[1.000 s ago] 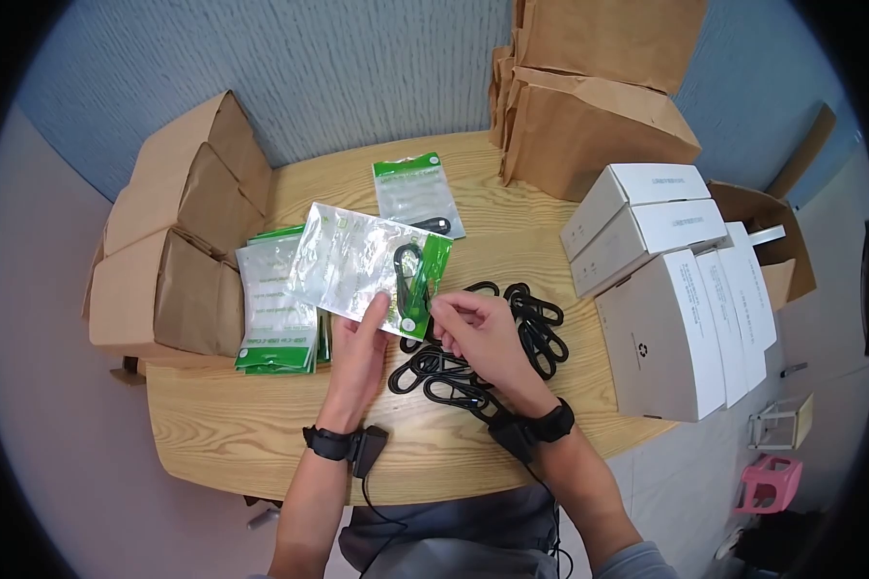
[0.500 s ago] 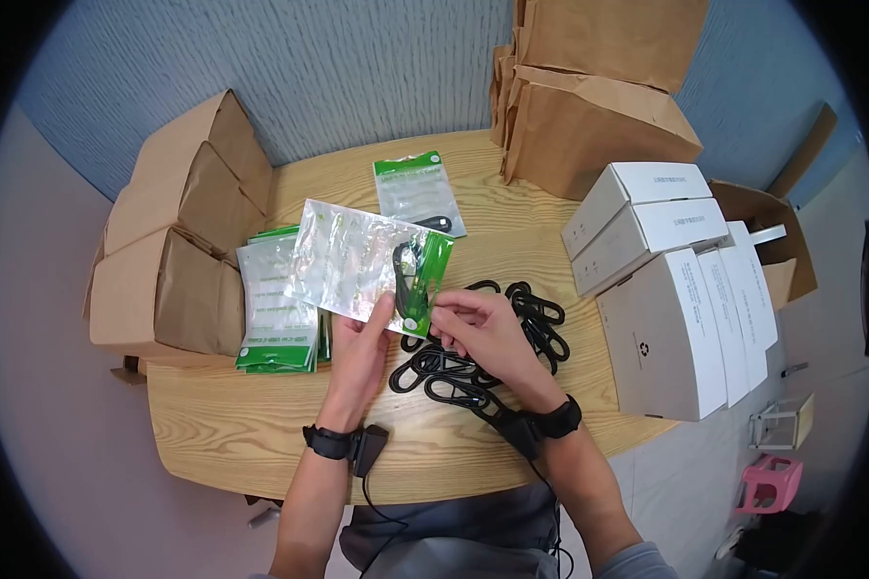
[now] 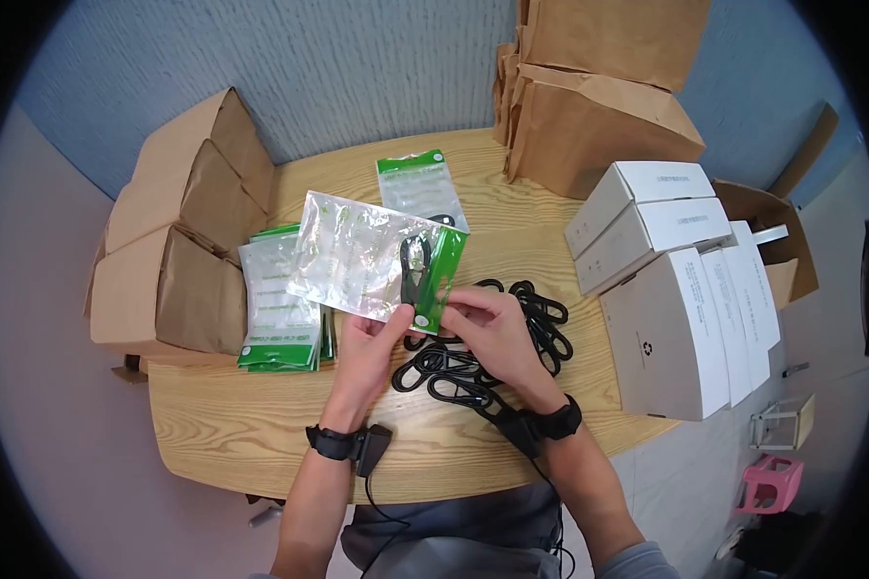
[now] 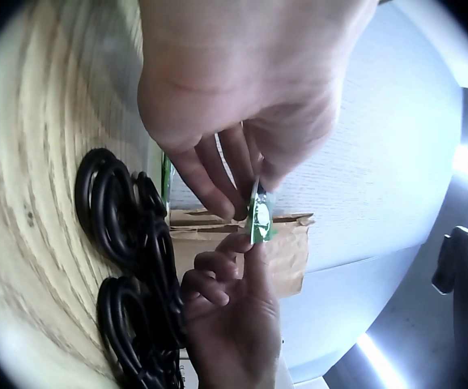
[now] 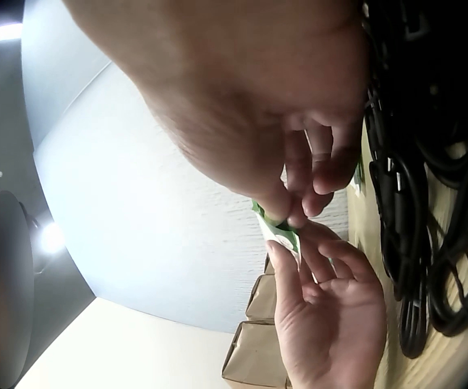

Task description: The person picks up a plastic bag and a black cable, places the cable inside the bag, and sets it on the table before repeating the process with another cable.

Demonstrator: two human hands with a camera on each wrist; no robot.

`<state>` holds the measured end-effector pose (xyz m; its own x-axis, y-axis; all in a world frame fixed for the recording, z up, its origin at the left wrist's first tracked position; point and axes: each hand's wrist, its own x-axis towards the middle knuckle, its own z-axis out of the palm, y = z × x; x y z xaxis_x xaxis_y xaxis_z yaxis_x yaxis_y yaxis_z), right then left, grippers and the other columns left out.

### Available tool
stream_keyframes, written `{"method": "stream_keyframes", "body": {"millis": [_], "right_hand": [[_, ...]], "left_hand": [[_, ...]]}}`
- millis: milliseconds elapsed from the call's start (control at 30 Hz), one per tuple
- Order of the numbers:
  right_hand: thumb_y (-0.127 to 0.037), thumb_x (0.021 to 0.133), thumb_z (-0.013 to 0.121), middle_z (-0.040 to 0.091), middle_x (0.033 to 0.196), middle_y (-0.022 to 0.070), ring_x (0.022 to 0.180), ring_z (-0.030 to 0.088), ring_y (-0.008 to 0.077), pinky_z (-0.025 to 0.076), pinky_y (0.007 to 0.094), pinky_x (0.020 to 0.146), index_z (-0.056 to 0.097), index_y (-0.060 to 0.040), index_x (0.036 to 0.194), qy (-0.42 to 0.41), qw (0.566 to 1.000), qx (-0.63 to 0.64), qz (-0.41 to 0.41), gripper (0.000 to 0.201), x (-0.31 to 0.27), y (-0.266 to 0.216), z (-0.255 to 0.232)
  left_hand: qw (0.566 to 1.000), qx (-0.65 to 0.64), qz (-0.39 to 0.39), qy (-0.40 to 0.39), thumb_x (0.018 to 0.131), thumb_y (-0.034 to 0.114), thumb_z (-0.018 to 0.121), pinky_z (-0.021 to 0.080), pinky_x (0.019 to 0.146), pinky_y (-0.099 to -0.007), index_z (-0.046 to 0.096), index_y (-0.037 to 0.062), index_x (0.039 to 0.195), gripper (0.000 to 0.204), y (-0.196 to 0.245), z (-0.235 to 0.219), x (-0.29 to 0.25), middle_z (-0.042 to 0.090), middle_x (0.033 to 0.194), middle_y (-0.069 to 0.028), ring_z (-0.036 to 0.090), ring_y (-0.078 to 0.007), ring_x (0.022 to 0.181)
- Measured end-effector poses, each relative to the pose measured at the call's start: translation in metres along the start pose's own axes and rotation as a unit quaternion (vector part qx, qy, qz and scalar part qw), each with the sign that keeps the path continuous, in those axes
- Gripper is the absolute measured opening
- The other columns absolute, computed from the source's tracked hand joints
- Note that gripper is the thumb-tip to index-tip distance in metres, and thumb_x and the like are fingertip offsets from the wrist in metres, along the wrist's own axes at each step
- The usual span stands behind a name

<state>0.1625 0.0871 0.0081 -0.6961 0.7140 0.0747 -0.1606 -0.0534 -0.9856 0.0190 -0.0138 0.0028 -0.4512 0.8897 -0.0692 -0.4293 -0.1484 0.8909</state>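
Note:
A clear plastic bag [image 3: 352, 253] with a green end strip [image 3: 445, 275] is held up over the table, a black coiled cable [image 3: 414, 265] showing through it. My left hand [image 3: 367, 352] pinches its lower edge by the strip, thumb in front. At the green end, thumb and fingertips of my right hand [image 3: 497, 338] pinch the bag's edge. Both wrist views show the two hands meeting at this green edge [image 4: 260, 219]. Below the hands lies a pile of black coiled cables [image 3: 444, 367], partly covered by the right hand.
Behind the held bag lies another green-topped bag [image 3: 420, 188] containing a cable. A stack of similar bags [image 3: 278, 289] lies at left beside brown paper packages [image 3: 164, 280]. White boxes [image 3: 661, 328] stand at right, brown paper bags [image 3: 603, 125] at the back.
The bag has shifted slightly right, and its green strip has come round toward the camera. My left hand has moved right along with it, its thumb nearer the strip.

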Motion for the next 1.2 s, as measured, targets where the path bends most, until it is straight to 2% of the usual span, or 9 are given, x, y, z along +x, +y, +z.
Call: {"method": "stream_keyframes", "body": {"millis": [233,533,633,700,867,933,1000,1100,1200], "right_hand": [[-0.002,0.085,0.065,0.055,0.107,0.0056,0.079,0.052,0.0028,0.042,0.0140,0.056,0.065,0.0027,0.109,0.009,0.995,-0.077,-0.058,0.024,0.000,-0.009,0.001],[0.000,0.085,0.065,0.058,0.098,0.0053,0.078,0.054,0.0035,0.045,0.0145,0.057,0.063,0.0054,0.107,0.012,0.997,-0.062,-0.043,0.023,0.000,-0.013,0.000],[0.002,0.085,0.064,0.058,0.090,0.0043,0.074,0.054,0.0038,0.044,0.0152,0.057,0.064,0.0061,0.105,0.019,0.998,-0.003,-0.056,0.021,0.002,-0.005,0.001],[0.001,0.083,0.065,0.058,0.084,0.0030,0.068,0.053,0.0037,0.045,0.0166,0.055,0.065,0.0062,0.101,0.003,0.999,0.011,-0.051,0.019,0.003,-0.004,0.001],[-0.002,0.080,0.069,0.060,0.079,0.0050,0.067,0.056,0.0048,0.045,0.0179,0.055,0.065,0.0054,0.097,0.017,0.996,-0.076,-0.031,0.019,0.000,-0.005,-0.004],[-0.002,0.078,0.070,0.061,0.079,0.0063,0.067,0.057,0.0054,0.046,0.0184,0.055,0.065,0.0050,0.096,0.023,0.993,-0.108,-0.029,0.020,0.001,-0.011,-0.003],[-0.001,0.077,0.069,0.063,0.081,0.0080,0.068,0.059,0.0070,0.048,0.0197,0.055,0.064,0.0042,0.096,0.056,0.986,-0.137,-0.077,0.020,0.001,-0.013,-0.001],[0.000,0.076,0.069,0.064,0.082,0.0081,0.068,0.060,0.0079,0.049,0.0209,0.054,0.063,0.0041,0.096,0.070,0.989,-0.124,-0.029,0.021,0.000,-0.019,0.000],[0.001,0.074,0.070,0.063,0.080,0.0073,0.065,0.058,0.0080,0.049,0.0208,0.053,0.063,0.0036,0.096,0.082,0.990,-0.109,-0.039,0.023,0.001,-0.015,0.003]], "left_hand": [[1.000,-0.009,0.011,0.016,0.089,0.003,0.062,0.053,0.072,-0.0266,0.056,-0.0014,0.117,0.029,0.005,0.009,-0.003,0.066,0.101,-0.0073,0.063,-0.0126,0.083],[1.000,0.021,-0.017,-0.014,0.091,0.005,0.060,0.052,0.076,-0.0273,0.054,-0.0014,0.120,0.031,0.000,0.002,-0.002,0.065,0.103,-0.0061,0.063,-0.0126,0.088],[0.997,-0.060,-0.038,0.033,0.094,0.008,0.057,0.051,0.082,-0.0278,0.053,-0.0011,0.122,0.030,0.002,-0.001,0.001,0.064,0.107,-0.0063,0.062,-0.0128,0.095],[0.999,-0.033,0.000,0.039,0.096,0.014,0.054,0.050,0.087,-0.0346,0.053,0.0018,0.123,0.029,0.002,0.000,0.001,0.062,0.116,-0.0067,0.060,-0.0156,0.104],[1.000,-0.003,0.015,0.018,0.096,0.013,0.055,0.050,0.087,-0.0332,0.054,0.0023,0.123,0.029,-0.003,-0.004,0.002,0.061,0.118,-0.0072,0.060,-0.0159,0.103],[0.999,-0.008,0.003,0.034,0.093,0.010,0.059,0.047,0.086,-0.0248,0.055,0.0002,0.122,0.030,-0.002,-0.003,0.002,0.062,0.113,-0.0051,0.058,-0.0097,0.099],[0.999,0.000,0.006,0.038,0.093,0.010,0.060,0.046,0.084,-0.0239,0.055,0.0003,0.121,0.030,-0.004,-0.001,0.002,0.063,0.112,-0.0046,0.058,-0.0090,0.098],[0.999,0.014,0.001,0.043,0.092,0.011,0.062,0.046,0.082,-0.0222,0.055,0.0004,0.121,0.031,-0.007,-0.003,0.000,0.064,0.109,-0.0038,0.058,-0.0076,0.096],[1.000,0.010,-0.001,0.029,0.092,0.011,0.062,0.046,0.081,-0.0220,0.055,0.0004,0.121,0.032,-0.004,-0.001,0.000,0.064,0.109,-0.0039,0.058,-0.0073,0.095]]}}
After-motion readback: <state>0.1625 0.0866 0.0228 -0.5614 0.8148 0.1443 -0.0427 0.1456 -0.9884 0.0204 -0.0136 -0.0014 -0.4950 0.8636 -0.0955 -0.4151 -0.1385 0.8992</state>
